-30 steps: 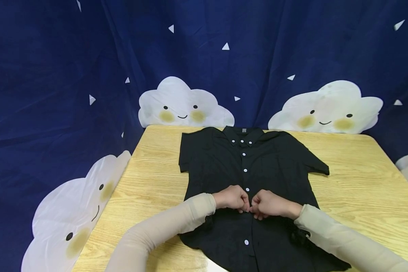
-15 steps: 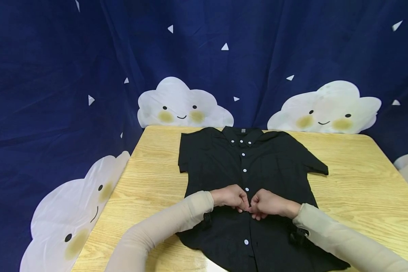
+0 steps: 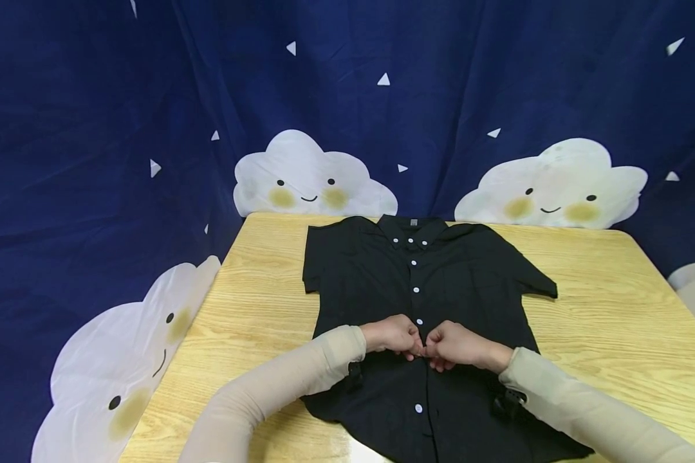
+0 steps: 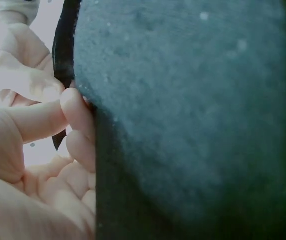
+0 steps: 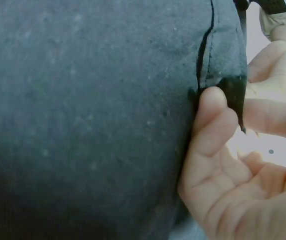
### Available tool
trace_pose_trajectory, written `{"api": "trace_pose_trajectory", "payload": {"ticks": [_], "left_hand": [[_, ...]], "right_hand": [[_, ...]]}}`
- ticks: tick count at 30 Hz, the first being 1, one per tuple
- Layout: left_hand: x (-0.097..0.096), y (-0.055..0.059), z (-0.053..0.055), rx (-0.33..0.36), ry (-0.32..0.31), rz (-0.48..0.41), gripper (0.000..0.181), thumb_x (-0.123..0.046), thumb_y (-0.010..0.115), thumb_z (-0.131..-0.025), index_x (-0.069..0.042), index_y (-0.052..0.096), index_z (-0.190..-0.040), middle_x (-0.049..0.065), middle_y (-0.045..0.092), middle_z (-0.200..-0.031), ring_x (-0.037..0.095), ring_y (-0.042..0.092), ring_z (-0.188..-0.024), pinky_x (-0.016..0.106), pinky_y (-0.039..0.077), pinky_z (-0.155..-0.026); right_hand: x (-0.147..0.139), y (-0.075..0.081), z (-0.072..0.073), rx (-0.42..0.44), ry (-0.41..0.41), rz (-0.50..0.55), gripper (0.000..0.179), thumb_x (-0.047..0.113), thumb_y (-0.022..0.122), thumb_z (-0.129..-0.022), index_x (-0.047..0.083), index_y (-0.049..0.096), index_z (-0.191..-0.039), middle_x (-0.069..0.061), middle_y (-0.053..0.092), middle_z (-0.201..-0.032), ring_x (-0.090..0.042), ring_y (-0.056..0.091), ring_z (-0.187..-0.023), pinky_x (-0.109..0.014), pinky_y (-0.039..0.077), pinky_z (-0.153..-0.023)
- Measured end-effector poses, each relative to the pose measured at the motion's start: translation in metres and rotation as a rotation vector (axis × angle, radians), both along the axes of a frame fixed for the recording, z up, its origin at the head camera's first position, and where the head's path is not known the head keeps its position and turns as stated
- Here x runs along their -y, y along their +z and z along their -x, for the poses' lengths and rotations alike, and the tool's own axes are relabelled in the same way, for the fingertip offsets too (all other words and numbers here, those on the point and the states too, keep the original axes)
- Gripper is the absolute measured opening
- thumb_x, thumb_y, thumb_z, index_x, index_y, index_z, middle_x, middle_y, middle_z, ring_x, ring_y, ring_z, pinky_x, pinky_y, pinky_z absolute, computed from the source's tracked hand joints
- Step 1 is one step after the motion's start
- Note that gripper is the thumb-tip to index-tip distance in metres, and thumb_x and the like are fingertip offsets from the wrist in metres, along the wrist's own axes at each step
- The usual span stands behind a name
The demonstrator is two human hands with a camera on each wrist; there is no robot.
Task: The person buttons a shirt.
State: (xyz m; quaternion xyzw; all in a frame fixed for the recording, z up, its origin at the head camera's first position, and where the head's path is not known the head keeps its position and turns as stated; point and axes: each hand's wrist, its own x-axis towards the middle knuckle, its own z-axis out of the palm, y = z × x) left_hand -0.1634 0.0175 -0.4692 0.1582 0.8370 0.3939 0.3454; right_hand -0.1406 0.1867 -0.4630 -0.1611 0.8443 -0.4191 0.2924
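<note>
A black short-sleeved shirt [image 3: 370, 276] lies front up, collar at the far side, with a row of white buttons down its middle. Both hands meet at the front placket, below the fourth button under the collar. The left hand [image 3: 394, 335] pinches the placket edge between thumb and fingers. Beside it the right hand [image 3: 457, 346] pinches the same spot from the other side, fingertips almost touching the left ones. In the left wrist view the thumb and finger of the left hand [image 4: 48, 145] close on the dark cloth edge. The fingers hide whatever button sits there.
The shirt rests on a light wooden table [image 3: 266, 270]. A dark blue curtain [image 3: 347, 77] with white triangles and smiling clouds hangs behind and at the left. A lower white button [image 3: 419, 408] shows near the hem.
Both hands stay at the same place on the placket, with only slight finger shifts. The view has drifted very slightly.
</note>
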Motion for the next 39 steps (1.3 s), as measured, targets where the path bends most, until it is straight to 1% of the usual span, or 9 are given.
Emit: {"api": "trace_pose_trajectory", "payload": {"ticks": [6, 8, 11, 15, 22, 26, 31, 36, 39], "left_hand": [[0.0012, -0.0003, 0.0011, 0.017, -0.021, -0.022, 0.014, 0.001, 0.062, -0.086, -0.005, 0.067, -0.074, -0.003, 0.057, -0.057, 0.005, 0.054, -0.053, 0.019, 0.035, -0.047], [0.0016, 0.0001, 0.0009, 0.022, -0.019, -0.025, 0.014, 0.002, 0.061, -0.086, -0.005, 0.067, -0.075, -0.003, 0.057, -0.057, 0.005, 0.055, -0.054, 0.019, 0.035, -0.047], [0.0009, -0.0004, 0.0, 0.011, -0.004, -0.021, 0.014, 0.0, 0.064, -0.086, -0.005, 0.067, -0.073, -0.002, 0.057, -0.056, 0.006, 0.055, -0.053, 0.019, 0.035, -0.047], [-0.0004, -0.0009, -0.0009, -0.013, 0.014, -0.014, 0.015, -0.002, 0.066, -0.085, -0.005, 0.066, -0.07, -0.002, 0.057, -0.055, 0.007, 0.054, -0.052, 0.02, 0.034, -0.046], [-0.0012, -0.0027, -0.0013, -0.021, 0.029, -0.033, 0.016, -0.002, 0.068, -0.084, -0.004, 0.066, -0.068, -0.003, 0.056, -0.053, 0.005, 0.054, -0.05, 0.02, 0.032, -0.044], [-0.0016, -0.003, -0.0019, -0.014, 0.04, -0.04, 0.017, 0.0, 0.067, -0.083, -0.004, 0.064, -0.067, -0.002, 0.057, -0.053, 0.005, 0.054, -0.05, 0.02, 0.032, -0.044], [-0.0023, -0.002, -0.0025, -0.005, 0.029, -0.044, 0.019, 0.004, 0.064, -0.082, -0.004, 0.062, -0.066, 0.001, 0.058, -0.054, 0.008, 0.055, -0.051, 0.02, 0.033, -0.045], [-0.0026, -0.0024, -0.003, -0.013, 0.019, -0.046, 0.021, 0.007, 0.062, -0.08, -0.004, 0.059, -0.063, 0.001, 0.059, -0.054, 0.008, 0.056, -0.052, 0.02, 0.034, -0.045], [-0.0021, -0.0023, -0.0027, -0.013, 0.011, -0.038, 0.021, 0.008, 0.062, -0.08, -0.004, 0.059, -0.063, 0.001, 0.059, -0.054, 0.009, 0.056, -0.052, 0.02, 0.034, -0.045]], "right_hand": [[0.0031, 0.0021, -0.001, -0.144, 0.002, -0.122, 0.019, 0.002, 0.062, -0.079, 0.007, 0.064, -0.061, -0.001, 0.061, -0.055, -0.015, 0.058, -0.047, -0.03, 0.046, -0.046], [0.0037, 0.0019, -0.0013, -0.17, -0.001, -0.137, 0.019, -0.001, 0.061, -0.077, 0.008, 0.065, -0.06, 0.001, 0.061, -0.055, -0.015, 0.058, -0.047, -0.03, 0.047, -0.046], [0.0032, 0.0015, -0.0012, -0.152, -0.011, -0.113, 0.021, 0.0, 0.062, -0.08, 0.007, 0.066, -0.061, 0.0, 0.062, -0.056, -0.015, 0.061, -0.05, -0.03, 0.049, -0.047], [0.0015, 0.0003, -0.0015, -0.074, -0.038, -0.032, 0.02, 0.001, 0.061, -0.084, 0.001, 0.065, -0.065, -0.005, 0.063, -0.061, -0.018, 0.063, -0.055, -0.031, 0.052, -0.051], [0.0005, -0.0019, -0.0016, 0.048, -0.102, 0.06, 0.012, -0.003, 0.053, -0.082, -0.003, 0.061, -0.074, -0.009, 0.062, -0.067, -0.02, 0.064, -0.061, -0.033, 0.054, -0.057], [-0.0005, -0.0015, -0.0005, 0.08, -0.095, 0.092, 0.012, -0.005, 0.05, -0.083, -0.005, 0.06, -0.076, -0.01, 0.062, -0.068, -0.021, 0.064, -0.062, -0.034, 0.054, -0.058], [-0.0012, -0.0013, 0.0009, 0.026, -0.03, 0.035, 0.008, -0.003, 0.059, -0.081, -0.002, 0.062, -0.073, -0.007, 0.061, -0.064, -0.019, 0.064, -0.058, -0.032, 0.054, -0.054], [-0.0042, -0.0028, 0.0017, -0.052, 0.006, -0.063, 0.022, 0.011, 0.069, -0.083, 0.003, 0.063, -0.064, -0.005, 0.061, -0.057, -0.018, 0.063, -0.05, -0.03, 0.051, -0.047], [-0.005, -0.0043, 0.0024, -0.069, 0.029, -0.07, 0.025, 0.015, 0.07, -0.084, 0.004, 0.064, -0.062, -0.005, 0.061, -0.055, -0.017, 0.062, -0.049, -0.03, 0.05, -0.045]]}}
